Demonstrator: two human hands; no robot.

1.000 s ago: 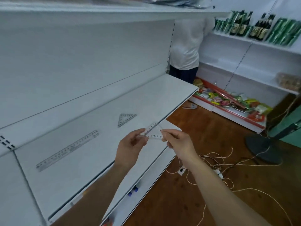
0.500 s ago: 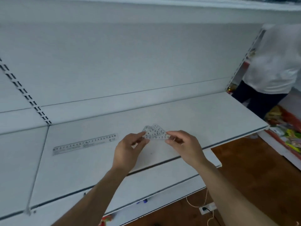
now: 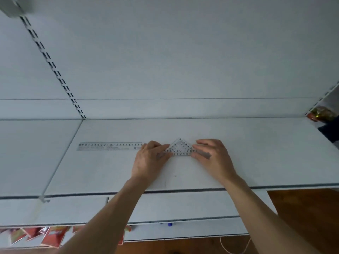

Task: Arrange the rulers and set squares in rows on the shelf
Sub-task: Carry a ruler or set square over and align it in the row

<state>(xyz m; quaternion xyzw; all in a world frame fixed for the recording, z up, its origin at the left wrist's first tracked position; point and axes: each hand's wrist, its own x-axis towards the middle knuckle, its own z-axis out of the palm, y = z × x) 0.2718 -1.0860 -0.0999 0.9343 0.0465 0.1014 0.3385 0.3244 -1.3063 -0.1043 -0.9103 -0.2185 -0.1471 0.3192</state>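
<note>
White shelf fills most of the view, with a white back panel behind it. A lower shelf sits under its front edge, and red packets lie bottom left.

Left hand and right hand both reach onto the shelf. The left grip is closed on the left corner of the set square, pinching it. The right grip pinches the right corner, thumb underneath as far as I can tell.

Clear ruler lies flat on the shelf, left of the left hand, parallel to the back edge. The set square is down on or just above the shelf, long edge toward the person, in line with the ruler and just right of it. Can't tell whether it is one piece or two stacked.

Progress: looks early. The ruler is placed, the set square is being set beside it and not yet released, and one row is started. No other pieces are in view.
</note>
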